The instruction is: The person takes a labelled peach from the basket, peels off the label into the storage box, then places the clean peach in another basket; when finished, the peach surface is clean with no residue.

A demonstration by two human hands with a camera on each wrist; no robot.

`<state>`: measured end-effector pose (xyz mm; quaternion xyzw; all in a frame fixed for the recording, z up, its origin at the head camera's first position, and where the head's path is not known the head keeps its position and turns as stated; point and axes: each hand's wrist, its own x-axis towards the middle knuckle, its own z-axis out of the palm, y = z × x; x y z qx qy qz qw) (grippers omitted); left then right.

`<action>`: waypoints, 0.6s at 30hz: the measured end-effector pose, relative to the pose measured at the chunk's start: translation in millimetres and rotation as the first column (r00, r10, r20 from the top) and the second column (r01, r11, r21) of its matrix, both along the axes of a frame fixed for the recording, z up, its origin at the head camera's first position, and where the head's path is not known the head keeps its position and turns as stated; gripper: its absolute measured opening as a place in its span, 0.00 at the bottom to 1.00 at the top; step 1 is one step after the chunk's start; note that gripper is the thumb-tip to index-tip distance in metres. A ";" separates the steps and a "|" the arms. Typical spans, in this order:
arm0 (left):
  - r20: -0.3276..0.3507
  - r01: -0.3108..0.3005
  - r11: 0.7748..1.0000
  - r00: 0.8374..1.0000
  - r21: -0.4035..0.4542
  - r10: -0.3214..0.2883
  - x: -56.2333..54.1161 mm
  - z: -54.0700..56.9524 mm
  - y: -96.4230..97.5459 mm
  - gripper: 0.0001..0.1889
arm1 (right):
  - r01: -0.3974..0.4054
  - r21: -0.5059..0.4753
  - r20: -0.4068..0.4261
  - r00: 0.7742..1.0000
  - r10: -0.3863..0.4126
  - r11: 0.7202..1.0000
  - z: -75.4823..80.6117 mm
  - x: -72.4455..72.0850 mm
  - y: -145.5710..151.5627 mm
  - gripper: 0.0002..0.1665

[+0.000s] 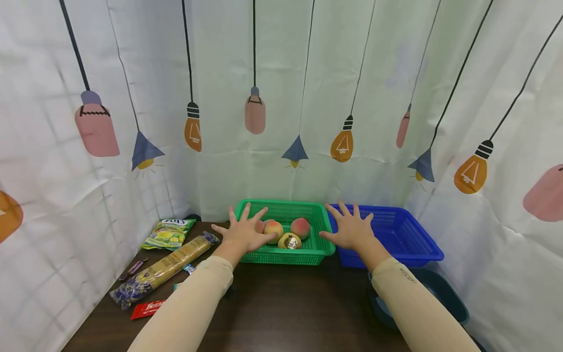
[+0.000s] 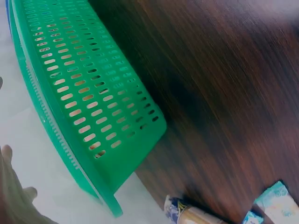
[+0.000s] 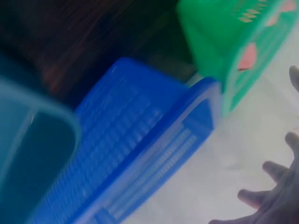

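Observation:
Both arms reach forward with fingers spread and nothing held. My left hand [image 1: 244, 235] overlaps the left end of a green plastic basket [image 1: 281, 256] in the head view. Several peaches lie in that basket, among them a red one [image 1: 301, 228] and one with a dark sticker [image 1: 290, 241]. Over the left end of a blue plastic basket [image 1: 409, 239] I see my right hand [image 1: 353, 232], its fingers fanned out. The left wrist view shows the green basket's slotted side [image 2: 88, 93]. In the right wrist view, my fingers appear at the lower right, apart from the blue basket [image 3: 140, 126].
On the table's left lie a long pasta packet [image 1: 164, 269], a green candy bag [image 1: 169, 233], a red wrapped bar [image 1: 147, 309] and a small purple-wrapped sweet [image 1: 133, 269]. A dark teal bin [image 1: 444, 293] stands at the right, partly behind my right sleeve. A white curtain [image 1: 272, 171] hangs behind.

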<state>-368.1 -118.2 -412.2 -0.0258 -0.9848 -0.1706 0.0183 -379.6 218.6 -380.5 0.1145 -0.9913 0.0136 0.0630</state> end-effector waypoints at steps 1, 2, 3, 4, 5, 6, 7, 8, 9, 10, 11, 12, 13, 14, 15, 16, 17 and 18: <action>-0.011 0.002 1.000 1.000 0.003 -0.002 0.0 -0.8 0.0 0.51 | -0.002 -0.048 0.006 1.000 0.003 0.999 0.1 -0.2 0.1 0.59; -0.020 0.005 1.000 1.000 0.009 -0.005 0.5 -1.6 0.3 0.51 | -0.006 -0.094 0.010 1.000 0.007 0.996 0.2 0.1 0.4 0.59; -0.030 0.008 1.000 1.000 0.016 -0.007 0.8 -2.5 1.2 0.51 | -0.013 -0.132 0.008 1.000 0.014 0.991 0.5 0.6 0.3 0.59; -0.037 0.012 1.000 0.999 0.023 -0.011 1.4 -3.2 2.3 0.51 | -0.020 -0.162 0.002 1.000 0.021 0.987 1.4 1.6 0.1 0.59; -0.050 0.019 0.999 0.999 0.033 -0.017 2.1 -3.7 4.0 0.50 | -0.032 -0.186 -0.006 0.999 0.031 0.982 2.0 2.8 -0.3 0.59; -0.065 0.027 0.999 0.998 0.045 -0.024 3.4 -3.9 5.6 0.50 | -0.042 -0.201 -0.017 0.999 0.039 0.979 2.6 4.4 -0.8 0.59; -0.079 0.033 0.998 0.996 0.059 -0.029 4.3 -4.2 7.3 0.50 | -0.055 -0.211 -0.030 0.998 0.050 0.976 3.0 6.1 -1.4 0.58; -0.097 0.040 0.997 0.995 0.072 -0.033 5.8 -4.1 9.2 0.49 | -0.071 -0.221 -0.044 0.997 0.062 0.973 3.4 7.8 -2.2 0.57; -0.117 0.048 0.995 0.992 0.087 -0.037 7.6 -3.2 11.9 0.48 | -0.087 -0.229 -0.062 0.995 0.075 0.969 4.1 10.0 -2.3 0.56; -0.138 0.056 0.993 0.990 0.103 -0.041 9.2 -2.6 14.3 0.47 | -0.106 -0.243 -0.078 0.993 0.089 0.964 5.0 12.5 -2.7 0.55; -0.160 0.061 0.991 0.986 0.119 -0.042 11.0 -1.8 16.8 0.46 | -0.122 -0.253 -0.093 0.990 0.102 0.960 5.9 15.1 -3.3 0.53; -0.178 0.065 0.989 0.983 0.133 -0.040 12.5 -1.4 18.8 0.45 | -0.137 -0.266 -0.104 0.988 0.113 0.954 6.9 18.0 -4.1 0.52; -0.195 0.070 0.986 0.980 0.148 -0.040 13.9 -1.1 20.9 0.44 | -0.151 -0.280 -0.113 0.986 0.123 0.948 7.9 21.1 -5.2 0.51; -0.212 0.079 0.983 0.976 0.164 -0.043 16.3 -0.4 22.7 0.43 | -0.162 -0.298 -0.118 0.984 0.132 0.941 9.1 24.8 -6.5 0.50; -0.222 0.089 0.980 0.974 0.180 -0.047 18.0 -0.2 24.2 0.41 | -0.165 -0.322 -0.118 0.984 0.133 0.932 9.9 29.0 -7.9 0.49; -0.234 0.099 0.976 0.971 0.196 -0.052 19.3 -0.6 25.3 0.40 | -0.166 -0.352 -0.112 0.985 0.135 0.921 10.3 33.4 -9.6 0.48; -0.237 0.106 0.972 0.970 0.211 -0.054 21.1 -0.7 26.0 0.39 | -0.165 -0.383 -0.104 0.985 0.135 0.909 10.2 37.8 -11.1 0.46; -0.239 0.115 0.967 0.969 0.229 -0.059 22.1 -1.4 25.9 0.38 | -0.164 -0.421 -0.094 0.986 0.137 0.892 9.5 42.2 -12.6 0.44</action>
